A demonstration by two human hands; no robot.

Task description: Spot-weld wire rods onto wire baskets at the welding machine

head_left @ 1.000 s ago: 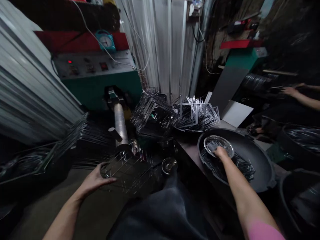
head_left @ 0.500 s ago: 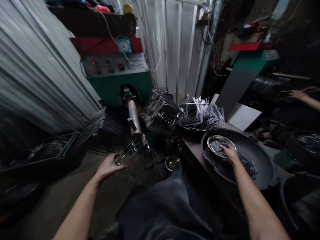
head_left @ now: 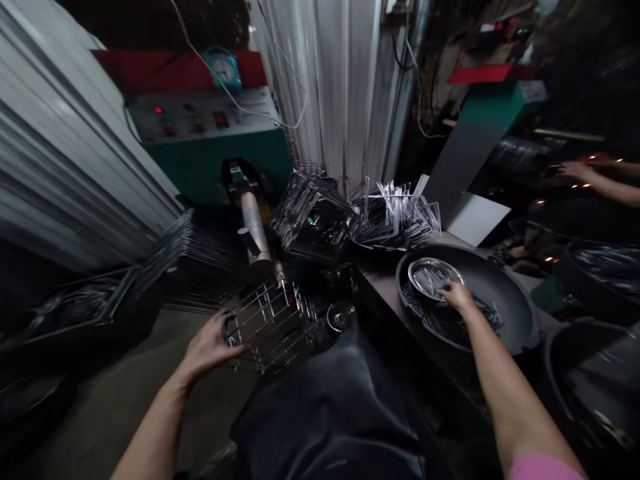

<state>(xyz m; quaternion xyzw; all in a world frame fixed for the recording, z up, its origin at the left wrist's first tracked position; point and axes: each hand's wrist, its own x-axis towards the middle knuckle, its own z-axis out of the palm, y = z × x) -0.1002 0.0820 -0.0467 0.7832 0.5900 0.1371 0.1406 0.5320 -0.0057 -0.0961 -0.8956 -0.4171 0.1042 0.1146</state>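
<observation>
My left hand (head_left: pixel 210 345) grips the left edge of a wire rack (head_left: pixel 267 320), thumb on one side and fingers on the other. The rack's far part lies under the tip of a spot welder's arm (head_left: pixel 256 227). My right hand (head_left: pixel 456 295) is at the near edge of a round metal bowl (head_left: pixel 435 261), its fingers closed together. Short wire rods (head_left: pixel 430 281) lie in that bowl. What the right fingers pinch, if anything, is hidden. The bowl sits in a wide dark basin (head_left: pixel 520 300) with more loose rods.
Bent wire frames (head_left: pixel 395 213) and stacked wire racks (head_left: pixel 315 213) stand behind the basin. A small metal bowl (head_left: pixel 341 315) is beside my lap. Another stack (head_left: pixel 185 253) is at left. At far right a co-worker's hands (head_left: pixel 580 170) work among sparks.
The view has shifted, so most things sit further left and higher. The rack in my left hand has risen towards the welder tip. Sparks now show near the co-worker's hands.
</observation>
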